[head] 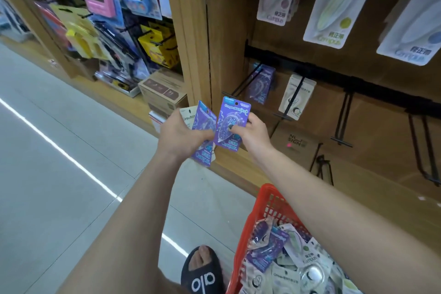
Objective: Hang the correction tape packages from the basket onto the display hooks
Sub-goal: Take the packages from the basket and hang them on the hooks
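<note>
- Head view, far left: a neighbouring rack carries pink and blue gadgets and yellow boxes, blurred, with cartons stacked on its base; none of it belongs to this job.
- Left hand: fingers curled round a small stack of packs, purple ones in front and a white one showing behind. It serves as the reserve supply.
- Right hand: thumb and fingers pinch a single purple pack by its lower half, held upright with the punched hole at the top clear of the fingers. That grip looks right, since the hole is what must meet the hook.
- Just right of that pack, the nearest hook already carries purple packs at its back, so it is probably the matching peg, though the print there is too soft to read.
- To do the step well: turn the pack face outward, line the hole with the hook's tip, slide it straight back along the wire, and let go only once it hangs free.
- Next hook to the right holds white packs; the white one in the stack likely goes there.
- Further right, bare hooks stand out from the board.
- Bottom right: the red basket sits on the floor below the right forearm, with many more packs inside, so much of the task remains.
</note>
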The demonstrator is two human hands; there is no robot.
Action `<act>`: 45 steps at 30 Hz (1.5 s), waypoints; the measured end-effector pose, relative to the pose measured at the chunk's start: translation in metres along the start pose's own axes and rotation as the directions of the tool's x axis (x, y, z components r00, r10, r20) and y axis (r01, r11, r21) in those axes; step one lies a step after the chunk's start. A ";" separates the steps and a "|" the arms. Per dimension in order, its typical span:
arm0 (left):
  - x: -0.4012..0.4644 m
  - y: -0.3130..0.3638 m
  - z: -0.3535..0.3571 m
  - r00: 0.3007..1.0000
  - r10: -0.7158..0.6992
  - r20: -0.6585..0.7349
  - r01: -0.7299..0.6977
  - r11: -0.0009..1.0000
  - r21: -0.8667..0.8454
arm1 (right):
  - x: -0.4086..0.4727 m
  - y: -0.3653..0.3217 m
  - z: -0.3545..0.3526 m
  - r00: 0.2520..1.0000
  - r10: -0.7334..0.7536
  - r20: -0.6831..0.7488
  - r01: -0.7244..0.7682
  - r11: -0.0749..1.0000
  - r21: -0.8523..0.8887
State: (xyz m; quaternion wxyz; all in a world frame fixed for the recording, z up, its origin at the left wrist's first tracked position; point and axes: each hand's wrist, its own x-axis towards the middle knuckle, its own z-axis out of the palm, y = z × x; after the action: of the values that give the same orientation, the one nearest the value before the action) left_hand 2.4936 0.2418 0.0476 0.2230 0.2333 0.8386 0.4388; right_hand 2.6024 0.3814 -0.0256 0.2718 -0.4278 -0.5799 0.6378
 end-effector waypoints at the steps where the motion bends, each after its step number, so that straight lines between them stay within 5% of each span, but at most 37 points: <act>1: 0.001 0.001 0.001 1.000 0.009 0.006 -0.009 1.000 0.001 | 0.003 0.000 0.002 1.000 -0.008 0.001 0.008 1.000 0.008; 7: 0.005 0.006 0.008 0.998 0.042 0.038 -0.043 0.999 0.022 | 0.025 0.001 0.008 0.999 -0.028 -0.034 0.029 0.999 0.021; 15: 0.009 0.007 0.020 0.992 0.053 0.111 -0.059 0.997 0.054 | 0.079 0.009 -0.008 0.938 0.149 -0.312 -0.161 0.987 -0.013; 26: 0.016 0.016 0.034 0.977 0.031 0.211 -0.041 0.998 0.044 | 0.136 -0.001 -0.016 0.886 0.247 -0.392 -0.274 0.961 -0.015; 32: 0.015 0.018 0.030 0.971 0.001 0.237 0.003 1.000 -0.016 | 0.101 0.009 -0.012 0.890 0.357 -0.286 -0.379 0.925 -0.027; 34: 0.015 0.018 0.028 0.973 -0.007 0.230 0.014 0.999 -0.029 | 0.068 0.009 -0.012 0.901 0.413 -0.133 -0.395 0.908 0.142; 38: 0.013 0.018 0.023 0.979 -0.002 0.206 0.013 0.998 -0.054 | 0.000 0.006 -0.023 0.935 0.288 0.208 -0.339 0.900 0.274; 45: 0.005 0.017 0.020 0.945 0.040 0.323 -0.026 0.999 -0.047 | -0.037 -0.021 -0.025 0.946 0.151 0.288 -0.201 0.968 0.150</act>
State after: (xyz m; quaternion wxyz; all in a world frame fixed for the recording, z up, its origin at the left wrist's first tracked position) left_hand 2.5046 0.2658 0.0513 0.3553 0.3114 0.7771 0.4159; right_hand 2.6389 0.3668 0.0043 0.1676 -0.3596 -0.5120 0.7619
